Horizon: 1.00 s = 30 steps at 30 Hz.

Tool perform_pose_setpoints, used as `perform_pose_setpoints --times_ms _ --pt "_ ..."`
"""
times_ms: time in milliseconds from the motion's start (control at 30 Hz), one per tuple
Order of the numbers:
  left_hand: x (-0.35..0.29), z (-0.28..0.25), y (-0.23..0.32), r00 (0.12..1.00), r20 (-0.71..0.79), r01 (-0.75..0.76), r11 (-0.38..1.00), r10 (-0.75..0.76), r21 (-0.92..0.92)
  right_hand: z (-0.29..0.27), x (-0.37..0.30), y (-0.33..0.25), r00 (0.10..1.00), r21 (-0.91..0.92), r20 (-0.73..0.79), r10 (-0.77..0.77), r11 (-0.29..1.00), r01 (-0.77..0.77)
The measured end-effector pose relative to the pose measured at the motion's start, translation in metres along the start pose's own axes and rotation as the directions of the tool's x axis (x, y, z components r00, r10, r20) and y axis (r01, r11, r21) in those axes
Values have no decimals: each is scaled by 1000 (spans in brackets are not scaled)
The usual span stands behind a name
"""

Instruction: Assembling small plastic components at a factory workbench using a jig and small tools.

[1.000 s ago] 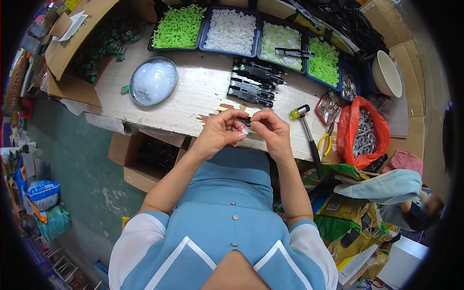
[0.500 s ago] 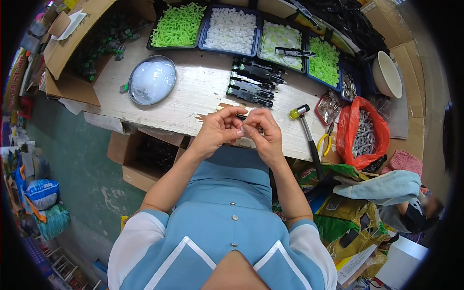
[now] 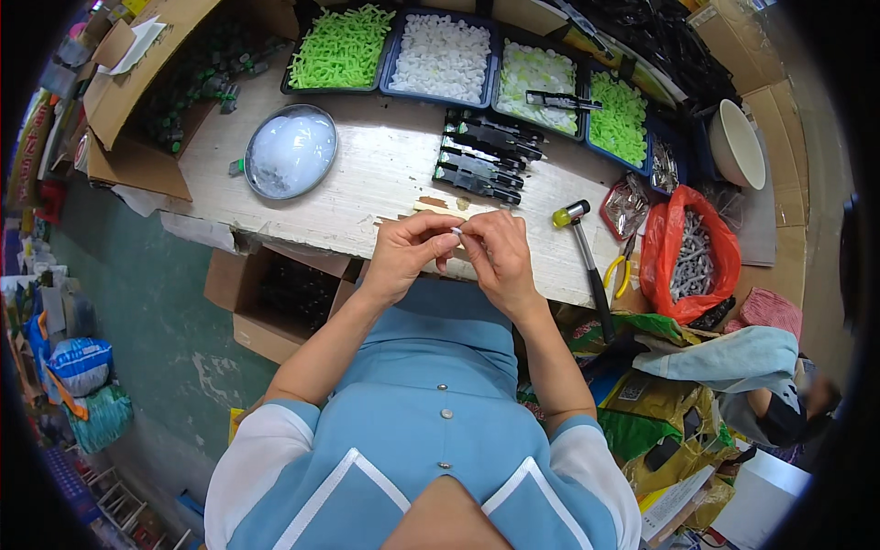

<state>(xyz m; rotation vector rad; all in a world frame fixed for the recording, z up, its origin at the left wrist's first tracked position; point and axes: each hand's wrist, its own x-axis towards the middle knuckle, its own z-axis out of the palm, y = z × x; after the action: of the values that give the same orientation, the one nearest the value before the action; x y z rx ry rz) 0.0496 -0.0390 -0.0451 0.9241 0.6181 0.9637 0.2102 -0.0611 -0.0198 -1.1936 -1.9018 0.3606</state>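
My left hand (image 3: 403, 256) and my right hand (image 3: 501, 258) meet over the near edge of the workbench (image 3: 376, 179), fingertips pinched together. A small whitish piece (image 3: 457, 231) shows between the fingertips of both hands; its exact kind is too small to make out. Just beyond the hands lies a row of several black plastic assemblies (image 3: 484, 151) with small green parts. To the right of my right hand rests a hammer (image 3: 588, 261) with a yellow-and-black head, its dark handle reaching over the bench edge.
Trays of green plastic pieces (image 3: 339, 48), white caps (image 3: 442, 57), mixed pieces (image 3: 536, 78) and more green pieces (image 3: 616, 119) line the back. A round dish (image 3: 291, 151) stands left. At right are yellow-handled pliers (image 3: 619, 272), a red bag (image 3: 653, 252) of grey parts and a cream bowl (image 3: 736, 145).
My right hand's fingers have closed in against my left fingertips. The dark slim item glimpsed between the hands earlier no longer shows, and a small whitish piece is visible there now.
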Motion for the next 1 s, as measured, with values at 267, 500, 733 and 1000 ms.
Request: perform_pose_setpoints --times_ms 267,500,733,1000 --pt "5 -1 15 985 -45 -134 904 166 405 0 5 9 997 -159 41 -70 984 76" --pt "18 -23 8 985 -62 -88 774 162 627 7 5 24 984 -321 165 -65 940 116" --pt "23 -26 7 995 -4 -71 704 104 706 11 11 22 985 -359 163 -56 927 112" --pt "28 -28 8 994 49 -104 645 102 757 15 8 22 993 -331 110 -52 940 85"
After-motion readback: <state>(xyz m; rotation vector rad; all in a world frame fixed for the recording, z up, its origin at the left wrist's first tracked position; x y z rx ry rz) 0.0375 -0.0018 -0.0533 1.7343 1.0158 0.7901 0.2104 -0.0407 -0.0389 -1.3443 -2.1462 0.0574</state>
